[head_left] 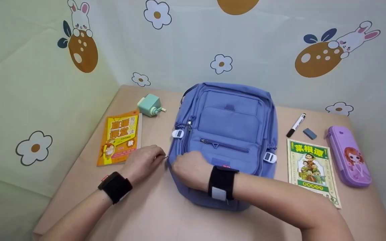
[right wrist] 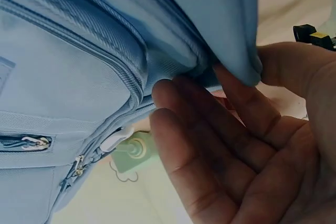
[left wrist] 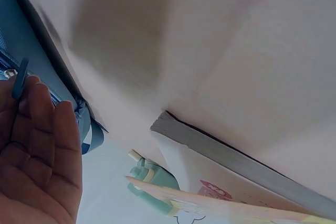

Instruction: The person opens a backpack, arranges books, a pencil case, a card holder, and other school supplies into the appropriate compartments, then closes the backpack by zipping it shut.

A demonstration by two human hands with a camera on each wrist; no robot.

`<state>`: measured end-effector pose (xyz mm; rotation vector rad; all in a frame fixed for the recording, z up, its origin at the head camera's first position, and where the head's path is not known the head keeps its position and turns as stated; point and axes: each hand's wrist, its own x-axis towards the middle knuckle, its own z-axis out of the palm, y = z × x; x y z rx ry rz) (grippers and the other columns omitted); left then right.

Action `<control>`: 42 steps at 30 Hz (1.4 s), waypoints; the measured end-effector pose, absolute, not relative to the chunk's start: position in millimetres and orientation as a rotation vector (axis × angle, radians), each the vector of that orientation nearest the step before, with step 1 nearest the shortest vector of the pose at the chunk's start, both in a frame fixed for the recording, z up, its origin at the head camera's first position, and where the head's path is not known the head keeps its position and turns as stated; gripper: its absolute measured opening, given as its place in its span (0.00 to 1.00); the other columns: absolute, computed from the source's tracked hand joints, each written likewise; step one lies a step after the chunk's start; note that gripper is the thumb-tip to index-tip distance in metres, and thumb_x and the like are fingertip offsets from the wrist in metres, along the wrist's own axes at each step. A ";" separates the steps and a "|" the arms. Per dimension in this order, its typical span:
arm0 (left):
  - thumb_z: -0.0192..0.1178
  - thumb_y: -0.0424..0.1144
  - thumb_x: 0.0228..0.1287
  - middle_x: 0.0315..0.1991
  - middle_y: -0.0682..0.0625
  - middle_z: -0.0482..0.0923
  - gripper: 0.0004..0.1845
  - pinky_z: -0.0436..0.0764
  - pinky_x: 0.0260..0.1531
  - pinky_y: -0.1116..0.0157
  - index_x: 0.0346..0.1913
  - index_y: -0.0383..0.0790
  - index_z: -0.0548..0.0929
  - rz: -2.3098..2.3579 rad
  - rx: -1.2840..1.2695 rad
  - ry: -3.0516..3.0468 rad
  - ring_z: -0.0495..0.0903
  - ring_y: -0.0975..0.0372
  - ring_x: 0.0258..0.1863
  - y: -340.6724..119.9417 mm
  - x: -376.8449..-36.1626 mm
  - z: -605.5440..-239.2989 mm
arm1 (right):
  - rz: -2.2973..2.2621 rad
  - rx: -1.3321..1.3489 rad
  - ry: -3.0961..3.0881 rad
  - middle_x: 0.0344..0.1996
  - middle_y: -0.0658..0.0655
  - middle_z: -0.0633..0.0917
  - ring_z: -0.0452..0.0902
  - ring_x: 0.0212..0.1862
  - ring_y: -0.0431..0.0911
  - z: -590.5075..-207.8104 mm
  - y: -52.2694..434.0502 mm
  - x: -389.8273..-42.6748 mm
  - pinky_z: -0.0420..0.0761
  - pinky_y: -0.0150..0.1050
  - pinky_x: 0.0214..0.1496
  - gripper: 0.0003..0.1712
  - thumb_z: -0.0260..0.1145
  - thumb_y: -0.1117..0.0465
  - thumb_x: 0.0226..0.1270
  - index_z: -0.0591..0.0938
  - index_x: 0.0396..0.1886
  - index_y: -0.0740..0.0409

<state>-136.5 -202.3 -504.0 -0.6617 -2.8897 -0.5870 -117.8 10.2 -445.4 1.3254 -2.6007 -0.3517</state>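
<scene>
While both hands (head_left: 144,160) meet, the backpack's (head_left: 228,127) corner stays hidden.

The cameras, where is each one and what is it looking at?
Head: up high, looking down at the backpack on the table; both forearms show.
Left wrist: under the left hand, facing the table and the yellow book; fingers show.
Right wrist: under the right hand, close against the backpack; palm shows.
All three share the backpack.

On the green book (head_left: 313,169) at lower right I read the title 菜根谭, while the yellow book's (head_left: 119,137) large characters at left stay too blurred.
</scene>
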 end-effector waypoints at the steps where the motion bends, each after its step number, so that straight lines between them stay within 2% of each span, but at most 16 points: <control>1: 0.65 0.38 0.71 0.37 0.54 0.86 0.02 0.83 0.42 0.58 0.42 0.47 0.88 -0.604 -0.647 -2.897 0.85 0.60 0.38 -201.7 -138.3 -503.3 | -0.347 1.325 -2.599 0.18 0.49 0.80 0.76 0.20 0.44 -444.7 11.4 -117.8 0.74 0.41 0.16 0.10 0.69 0.58 0.62 0.82 0.21 0.49; 8: 0.66 0.40 0.71 0.36 0.54 0.85 0.03 0.82 0.43 0.56 0.40 0.47 0.88 -0.743 -0.486 -3.005 0.84 0.60 0.38 -197.6 -158.9 -502.7 | -0.319 1.337 -2.597 0.18 0.48 0.79 0.75 0.19 0.44 -443.4 15.9 -117.7 0.73 0.42 0.15 0.09 0.69 0.59 0.61 0.81 0.22 0.49; 17: 0.64 0.45 0.73 0.28 0.55 0.81 0.08 0.76 0.37 0.59 0.39 0.46 0.87 -1.027 -0.273 -3.116 0.79 0.60 0.30 -194.1 -197.3 -502.9 | -0.278 1.362 -2.561 0.19 0.49 0.80 0.75 0.20 0.44 -444.8 20.1 -116.0 0.74 0.42 0.15 0.07 0.68 0.60 0.61 0.81 0.24 0.51; 25: 0.62 0.44 0.74 0.29 0.54 0.83 0.08 0.75 0.38 0.59 0.40 0.45 0.88 -1.024 -0.251 -3.126 0.79 0.59 0.31 -189.5 -223.0 -506.5 | -0.288 1.360 -2.539 0.19 0.49 0.79 0.76 0.20 0.44 -445.7 20.4 -114.8 0.74 0.42 0.14 0.07 0.68 0.61 0.62 0.81 0.24 0.50; 42: 0.61 0.41 0.73 0.27 0.55 0.82 0.07 0.76 0.39 0.58 0.41 0.44 0.88 -0.983 -0.267 -3.068 0.80 0.58 0.32 -185.2 -228.3 -513.3 | -0.292 1.364 -2.550 0.23 0.51 0.81 0.77 0.23 0.45 -446.9 30.8 -108.1 0.73 0.42 0.15 0.04 0.70 0.60 0.60 0.83 0.28 0.52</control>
